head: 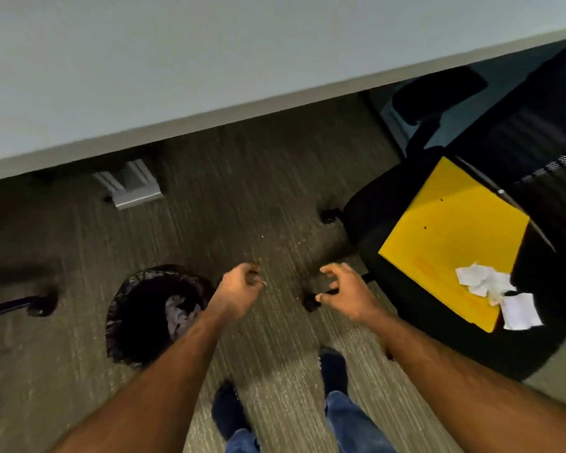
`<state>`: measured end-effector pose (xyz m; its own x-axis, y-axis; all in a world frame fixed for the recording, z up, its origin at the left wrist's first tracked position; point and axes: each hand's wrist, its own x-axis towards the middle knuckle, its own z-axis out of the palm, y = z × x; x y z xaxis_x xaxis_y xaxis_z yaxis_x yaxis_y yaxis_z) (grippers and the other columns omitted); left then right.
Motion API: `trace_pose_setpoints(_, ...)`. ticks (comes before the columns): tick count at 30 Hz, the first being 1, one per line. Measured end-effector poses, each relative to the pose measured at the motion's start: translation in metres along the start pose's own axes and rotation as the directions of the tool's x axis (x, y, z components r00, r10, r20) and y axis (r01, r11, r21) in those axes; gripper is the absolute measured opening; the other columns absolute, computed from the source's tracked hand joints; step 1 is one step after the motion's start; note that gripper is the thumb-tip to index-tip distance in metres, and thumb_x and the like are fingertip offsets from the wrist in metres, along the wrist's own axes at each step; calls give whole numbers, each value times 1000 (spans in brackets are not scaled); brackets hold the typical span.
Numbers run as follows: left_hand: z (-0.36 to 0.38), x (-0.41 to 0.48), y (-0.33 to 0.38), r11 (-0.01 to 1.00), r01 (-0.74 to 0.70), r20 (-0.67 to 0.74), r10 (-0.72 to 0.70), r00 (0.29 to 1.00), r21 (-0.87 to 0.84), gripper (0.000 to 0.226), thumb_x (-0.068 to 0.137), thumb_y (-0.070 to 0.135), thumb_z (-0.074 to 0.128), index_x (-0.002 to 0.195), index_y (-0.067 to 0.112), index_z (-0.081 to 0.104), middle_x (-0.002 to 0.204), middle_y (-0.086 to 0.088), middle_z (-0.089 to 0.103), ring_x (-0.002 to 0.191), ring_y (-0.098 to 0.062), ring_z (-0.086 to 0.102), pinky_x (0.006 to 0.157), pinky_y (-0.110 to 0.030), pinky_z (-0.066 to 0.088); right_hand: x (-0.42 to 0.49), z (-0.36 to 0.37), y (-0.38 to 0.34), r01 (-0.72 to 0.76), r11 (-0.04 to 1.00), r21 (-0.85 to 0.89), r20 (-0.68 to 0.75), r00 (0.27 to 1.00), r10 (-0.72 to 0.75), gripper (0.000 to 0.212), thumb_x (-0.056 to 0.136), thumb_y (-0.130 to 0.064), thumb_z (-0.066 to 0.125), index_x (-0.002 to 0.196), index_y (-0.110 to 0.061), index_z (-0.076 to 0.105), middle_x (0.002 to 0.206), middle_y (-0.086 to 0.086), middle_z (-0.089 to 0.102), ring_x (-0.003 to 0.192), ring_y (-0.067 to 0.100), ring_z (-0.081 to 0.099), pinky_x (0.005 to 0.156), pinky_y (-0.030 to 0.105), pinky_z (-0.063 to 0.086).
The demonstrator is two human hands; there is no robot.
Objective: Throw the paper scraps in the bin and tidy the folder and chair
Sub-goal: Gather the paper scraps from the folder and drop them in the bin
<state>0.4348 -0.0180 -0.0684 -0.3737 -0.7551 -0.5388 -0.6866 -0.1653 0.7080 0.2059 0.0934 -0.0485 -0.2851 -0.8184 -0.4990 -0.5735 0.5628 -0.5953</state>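
Note:
A yellow folder [451, 233] lies flat on the seat of a black office chair [383, 204] at the right. White crumpled paper scraps [490, 289] rest on the folder's near corner and spill onto the seat. A round bin with a black liner [134, 305] stands on the carpet at the lower left, with some crumpled paper inside. My left hand [239, 289] hovers just right of the bin with fingers curled and nothing seen in it. My right hand [343, 289] is held out over the carpet, fingers spread and empty, left of the chair.
A white desk top [209, 60] spans the upper view, with a grey desk foot [131, 188] beneath it. The chair's castors [327, 215] stand on the grey carpet. Another chair's base [36, 304] shows at the left edge. My shoes [229, 410] are below.

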Motion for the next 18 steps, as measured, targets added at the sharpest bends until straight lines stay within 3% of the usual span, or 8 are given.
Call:
trace_pose_setpoints(5, 37, 8, 41, 994, -92, 81, 88, 993, 50, 35, 85, 16, 67, 119, 18, 61, 93, 9, 64, 84, -3, 63, 80, -24, 55, -11, -36, 32, 48, 997, -67, -58, 997, -52, 56, 77, -23, 78, 128, -20, 54, 120, -1, 51, 97, 11, 57, 85, 27, 51)
trace_pose_setpoints(7, 50, 10, 61, 987, -126, 115, 114, 987, 102, 37, 85, 17, 66, 121, 19, 60, 95, 11, 64, 84, -1, 63, 74, -17, 52, -17, -50, 43, 77, 989, -125, -83, 993, -88, 52, 80, -26, 75, 128, -20, 54, 120, -3, 50, 105, 12, 55, 93, 30, 48)
trace_pose_setpoints(9, 60, 9, 81, 951, -204, 181, 164, 970, 233, 38, 86, 21, 64, 123, 20, 57, 103, 7, 63, 91, -8, 63, 79, -22, 52, -23, -64, 50, 110, 972, -206, -116, 984, -136, 49, 83, -28, 71, 128, -20, 53, 124, -3, 50, 115, 14, 51, 98, 33, 45)
trace_pose_setpoints(11, 69, 6, 107, 795, -363, 273, 256, 927, 487, 41, 85, 26, 64, 124, 23, 51, 115, 0, 59, 104, -18, 60, 86, -35, 53, -29, -80, 58, 133, 932, -337, -153, 969, -194, 48, 84, -28, 68, 129, -21, 53, 127, -1, 50, 120, 19, 47, 99, 36, 44)
trace_pose_setpoints(13, 80, 2, 133, 642, -462, 346, 308, 886, 612, 51, 83, 26, 65, 130, 24, 44, 125, -3, 53, 114, -23, 56, 91, -41, 53, -34, -94, 65, 118, 878, -463, -156, 965, -212, 53, 83, -28, 66, 133, -20, 50, 134, 3, 46, 126, 24, 43, 103, 38, 40)
trace_pose_setpoints(18, 118, -6, 191, 521, -545, 417, 350, 839, 658, 61, 86, 22, 62, 140, 23, 34, 136, -4, 45, 125, -26, 48, 94, -44, 49, -48, -135, 91, 16, 871, -491, -227, 963, -146, 64, 81, -32, 68, 139, -19, 43, 152, 10, 31, 141, 29, 28, 115, 39, 28)
